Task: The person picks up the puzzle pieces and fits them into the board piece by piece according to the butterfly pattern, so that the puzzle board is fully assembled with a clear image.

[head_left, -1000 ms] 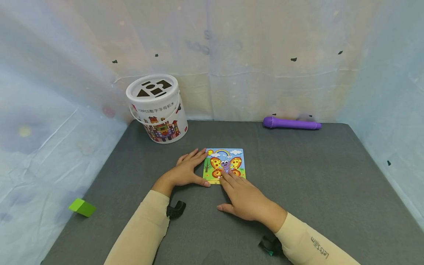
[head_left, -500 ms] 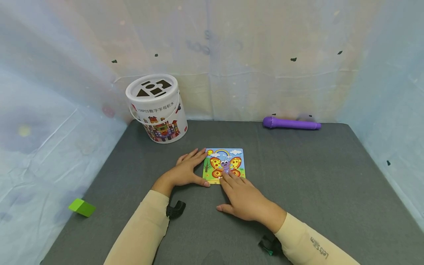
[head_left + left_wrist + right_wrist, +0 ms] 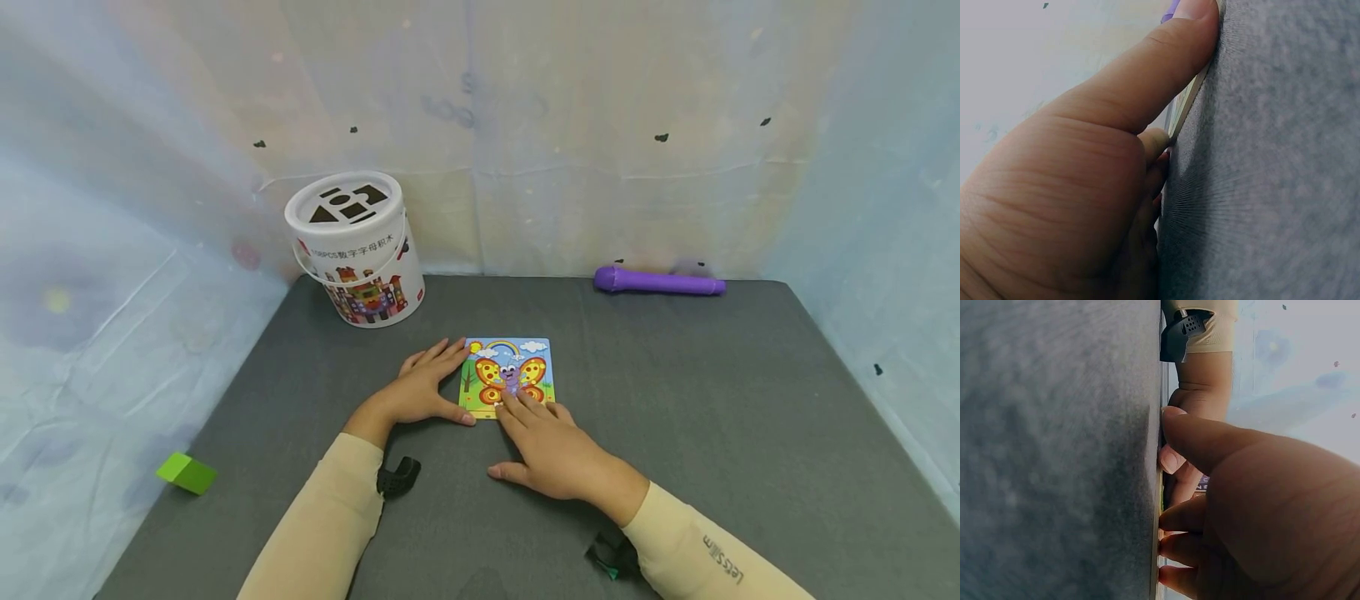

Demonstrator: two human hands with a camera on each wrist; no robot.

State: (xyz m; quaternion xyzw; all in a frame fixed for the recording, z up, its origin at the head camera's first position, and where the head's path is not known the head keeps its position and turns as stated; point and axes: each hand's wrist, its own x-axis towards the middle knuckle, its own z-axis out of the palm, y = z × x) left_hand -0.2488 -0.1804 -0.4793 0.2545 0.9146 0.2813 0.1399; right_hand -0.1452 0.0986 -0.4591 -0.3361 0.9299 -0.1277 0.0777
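A square butterfly picture board (image 3: pixel 517 358), which looks like a puzzle, lies flat on the grey table. Along its left edge rests my left hand (image 3: pixel 412 393), fingers extended toward the upper left corner and thumb at the lower left corner. My right hand (image 3: pixel 558 450) lies with its fingertips on the board's lower part, covering some of the picture's bottom; its thumb is spread out over the cloth. In the left wrist view the thumb (image 3: pixel 1129 75) lies by the board's thin edge (image 3: pixel 1188 103). The right wrist view has several fingertips (image 3: pixel 1180 547) touching the board.
A white bucket (image 3: pixel 367 258) with shaped holes in its lid stands at the back left. A purple microphone-shaped stick (image 3: pixel 660 281) lies along the back edge. A green block (image 3: pixel 186 472) sits near the left edge. Pale sheets (image 3: pixel 562 167) enclose the grey table (image 3: pixel 712 400).
Both hands and the board keep their places. The outer finger of my right hand stands slightly further out, and the head view has tilted a little.
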